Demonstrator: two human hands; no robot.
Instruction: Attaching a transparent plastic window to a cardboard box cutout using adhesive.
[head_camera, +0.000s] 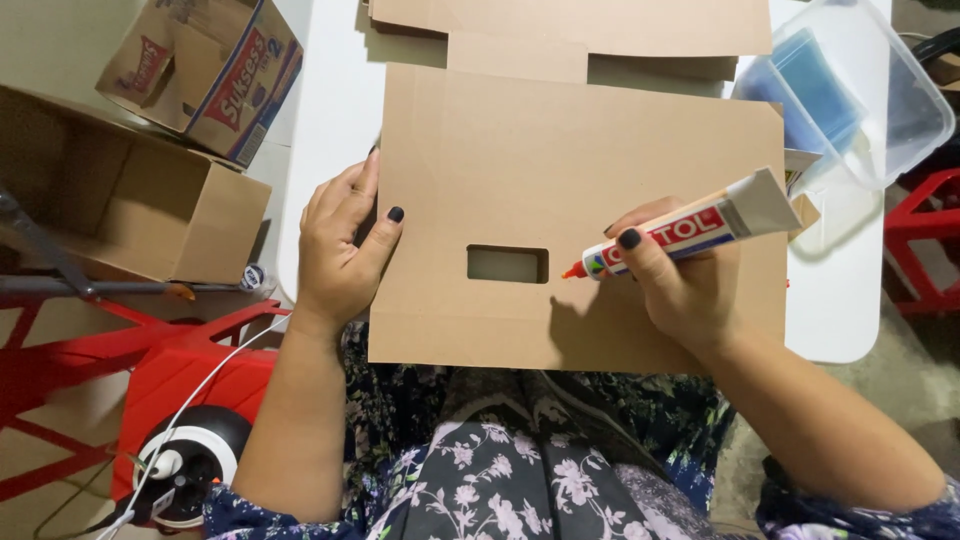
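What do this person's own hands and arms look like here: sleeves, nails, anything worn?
Both forearms are bare. The left hand and right hand have dark-painted nails. Dark floral sleeves show only at the bottom edge. No rings, watch or gloves visible.

White table (840, 300); red stool (190, 370) left, red frame (915, 250) right; bare concrete floor (900, 390); open cardboard boxes (130, 190) left.

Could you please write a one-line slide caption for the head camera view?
Left hand steadies a flat cardboard sheet on a white table while the right hand holds a glue tube beside its rectangular cutout.
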